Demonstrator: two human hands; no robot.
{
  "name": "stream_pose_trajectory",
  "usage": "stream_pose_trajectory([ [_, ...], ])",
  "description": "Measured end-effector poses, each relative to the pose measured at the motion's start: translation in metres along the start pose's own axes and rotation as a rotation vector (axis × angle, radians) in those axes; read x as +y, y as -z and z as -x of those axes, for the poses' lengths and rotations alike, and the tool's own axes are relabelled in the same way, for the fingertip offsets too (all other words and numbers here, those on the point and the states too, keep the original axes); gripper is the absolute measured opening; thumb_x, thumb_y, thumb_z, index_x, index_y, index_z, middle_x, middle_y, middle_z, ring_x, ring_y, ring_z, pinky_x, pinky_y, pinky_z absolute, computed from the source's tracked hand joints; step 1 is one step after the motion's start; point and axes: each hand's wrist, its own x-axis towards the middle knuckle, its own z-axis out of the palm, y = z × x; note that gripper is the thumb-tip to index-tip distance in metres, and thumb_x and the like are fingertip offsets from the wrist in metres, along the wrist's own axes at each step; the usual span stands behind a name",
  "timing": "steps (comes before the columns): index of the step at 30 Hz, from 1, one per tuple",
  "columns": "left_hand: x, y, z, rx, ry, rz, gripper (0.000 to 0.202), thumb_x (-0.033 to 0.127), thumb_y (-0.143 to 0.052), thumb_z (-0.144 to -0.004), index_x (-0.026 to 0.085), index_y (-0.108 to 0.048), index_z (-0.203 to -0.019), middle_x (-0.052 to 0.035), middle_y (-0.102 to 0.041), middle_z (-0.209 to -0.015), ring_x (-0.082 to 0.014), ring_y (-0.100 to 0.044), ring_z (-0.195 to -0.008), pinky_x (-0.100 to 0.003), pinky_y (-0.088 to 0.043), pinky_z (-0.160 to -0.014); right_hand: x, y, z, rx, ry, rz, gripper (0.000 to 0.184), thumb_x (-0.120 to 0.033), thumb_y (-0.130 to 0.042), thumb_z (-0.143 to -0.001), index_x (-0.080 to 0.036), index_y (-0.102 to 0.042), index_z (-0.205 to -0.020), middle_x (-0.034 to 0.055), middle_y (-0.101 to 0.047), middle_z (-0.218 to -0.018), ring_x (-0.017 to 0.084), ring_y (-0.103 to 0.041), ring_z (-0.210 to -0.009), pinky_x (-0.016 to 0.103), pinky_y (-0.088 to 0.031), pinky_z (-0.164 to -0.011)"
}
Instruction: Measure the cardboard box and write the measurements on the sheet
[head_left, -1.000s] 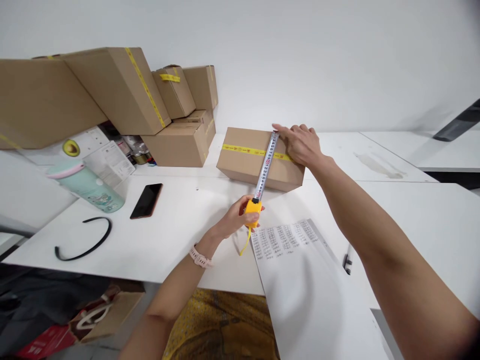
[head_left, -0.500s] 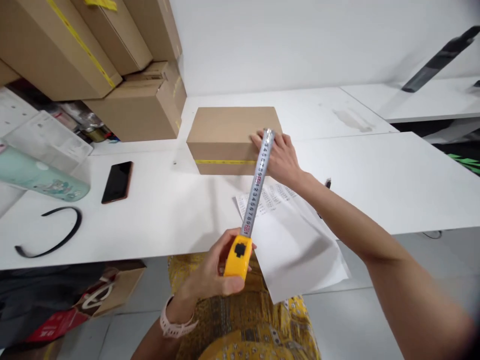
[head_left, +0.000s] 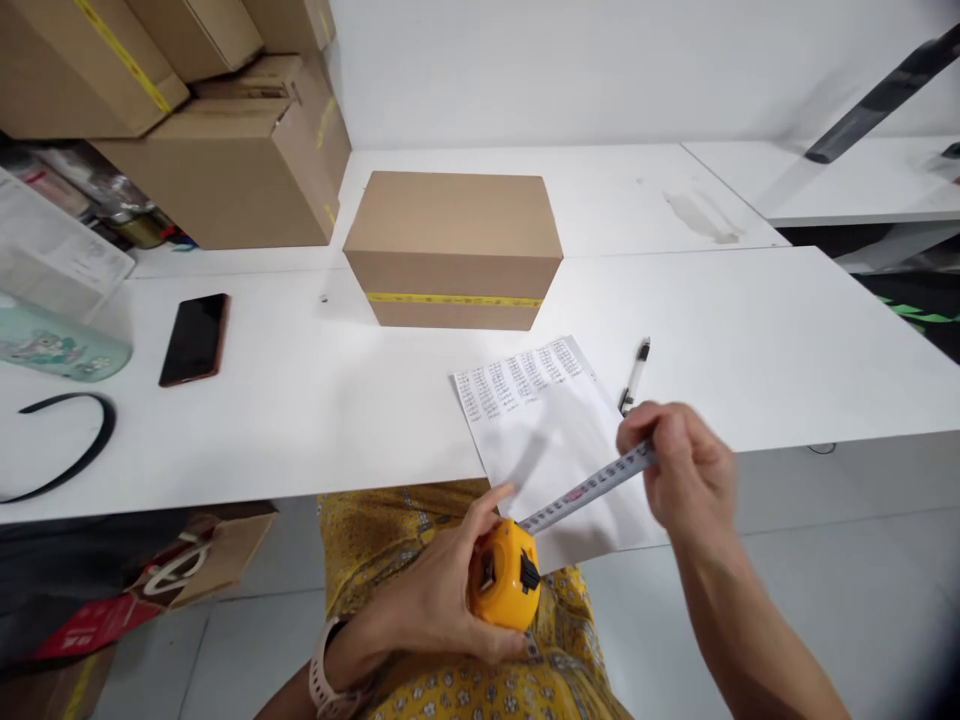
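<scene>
A yellow tape measure (head_left: 506,580) rests in my left hand (head_left: 450,585), whose fingers wrap round its case above my lap. Its silver blade (head_left: 592,487) slants up to the right, and my right hand (head_left: 686,465) pinches the far end; the tip is hidden in the fingers. Under the blade lies a white sheet of paper (head_left: 525,430) with handwritten columns, partly over the table edge. Beyond it a closed cardboard box (head_left: 454,275) with a yellow tape strip stands apart from both hands. A pen (head_left: 636,378) lies just past my right hand.
On the white table (head_left: 300,420) lie a phone (head_left: 195,340) and a black curved band (head_left: 90,450). A mint bottle (head_left: 60,340) is at the left, below stacked cardboard boxes (head_left: 225,170). A dark cylindrical object (head_left: 877,100) leans at the far right.
My right hand has left the box and come back to the right, now gripping the blade's end. The tape measure has turned and come lower and nearer to me, with less blade showing.
</scene>
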Motion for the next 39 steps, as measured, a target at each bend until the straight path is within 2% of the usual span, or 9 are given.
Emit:
stream_pose_trajectory([
  [5, 0.008, -0.001, 0.001, 0.060, -0.092, -0.031, 0.124, 0.032, -0.090, -0.060, 0.034, -0.019, -0.162, -0.0118, -0.060, -0.139, -0.0350, -0.060, -0.124, -0.050, -0.047, -0.108, -0.008, -0.025, 0.023, -0.320, 0.191, -0.013, 0.024, -0.038, -0.051, -0.098, -0.047, -0.069, -0.111, 0.0031, -0.070, -0.084, 0.030, -0.067, -0.074, 0.051, -0.053, -0.060],
  [8, 0.013, 0.012, 0.008, 0.189, -0.113, -0.104, 0.115, 0.034, -0.086, -0.066, 0.036, -0.021, -0.161, -0.0115, -0.061, -0.140, -0.0339, -0.064, -0.120, -0.046, -0.053, -0.100, 0.007, -0.012, -0.004, -0.140, 0.158, 0.253, 0.021, -0.042, -0.053, -0.096, -0.042, -0.066, -0.112, 0.0071, -0.073, -0.106, 0.035, -0.069, -0.097, 0.057, -0.055, -0.082],
  [11, 0.018, 0.037, 0.013, 0.457, -0.047, -0.327, 0.106, 0.044, -0.083, -0.072, 0.036, -0.024, -0.159, -0.0118, -0.064, -0.137, -0.0350, -0.068, -0.113, -0.047, -0.056, -0.093, 0.042, 0.017, -0.047, 0.217, -0.130, 0.615, 0.031, -0.053, -0.043, -0.097, -0.031, -0.063, -0.104, 0.0125, -0.071, -0.097, 0.035, -0.067, -0.090, 0.056, -0.052, -0.081],
  [16, 0.024, 0.089, 0.005, 0.861, 0.200, -0.878, 0.083, 0.046, -0.069, -0.082, 0.026, -0.034, -0.155, -0.0162, -0.062, -0.141, -0.0418, -0.063, -0.123, -0.052, -0.053, -0.093, 0.088, 0.044, -0.097, 0.050, -0.398, 0.913, 0.054, -0.065, -0.047, -0.090, -0.024, -0.054, -0.125, 0.0143, -0.072, -0.089, 0.040, -0.066, -0.088, 0.054, -0.047, -0.078],
  [23, 0.016, 0.132, -0.003, 0.892, 0.175, -1.201, 0.062, 0.038, -0.063, -0.090, 0.017, -0.047, -0.146, -0.0203, -0.065, -0.131, -0.0456, -0.061, -0.121, -0.061, -0.049, -0.097, 0.110, 0.052, -0.103, -0.047, -0.214, 0.846, 0.039, -0.041, -0.044, -0.093, -0.022, -0.067, -0.118, 0.0139, -0.074, -0.093, 0.033, -0.067, -0.083, 0.046, -0.048, -0.072],
  [28, 0.018, 0.080, -0.033, 0.981, -0.367, -1.144, 0.043, 0.025, -0.053, -0.100, 0.019, -0.049, -0.142, -0.0157, -0.063, -0.139, -0.0334, -0.058, -0.132, -0.054, -0.047, -0.114, 0.112, 0.065, -0.090, 0.227, -0.164, -0.019, 0.028, -0.038, -0.061, -0.086, -0.022, -0.074, -0.104, 0.0040, -0.070, -0.074, 0.022, -0.067, -0.068, 0.040, -0.055, -0.070],
  [31, 0.021, 0.012, -0.069, 0.671, -0.663, -1.126, 0.043, 0.031, -0.051, -0.102, 0.013, -0.049, -0.142, -0.0132, -0.065, -0.140, -0.0265, -0.056, -0.138, -0.043, -0.046, -0.119, 0.092, 0.064, -0.077, 0.235, -0.075, -0.379, 0.028, -0.035, -0.070, -0.083, -0.024, -0.074, -0.108, 0.0052, -0.076, -0.089, 0.023, -0.073, -0.087, 0.041, -0.058, -0.082],
  [35, 0.020, -0.051, -0.119, 0.337, -0.597, -1.276, 0.081, 0.057, -0.060, -0.096, -0.003, -0.043, -0.148, -0.0256, -0.038, -0.162, -0.0376, -0.029, -0.155, -0.049, -0.030, -0.127, 0.061, 0.048, -0.061, 0.172, 0.004, -0.401, 0.035, -0.033, -0.085, -0.075, -0.027, -0.072, -0.107, 0.0023, -0.076, -0.089, 0.020, -0.071, -0.084, 0.037, -0.057, -0.080],
  [39, 0.018, -0.045, -0.139, 0.234, -0.497, -1.349, 0.092, 0.061, -0.062, -0.093, 0.000, -0.035, -0.156, -0.0236, -0.026, -0.168, -0.0383, -0.019, -0.157, -0.052, -0.020, -0.129, 0.048, 0.020, -0.050, 0.127, 0.034, -0.372, 0.032, -0.053, -0.077, -0.084, -0.025, -0.062, -0.081, -0.0044, -0.058, -0.060, 0.012, -0.055, -0.056, 0.030, -0.048, -0.062],
])
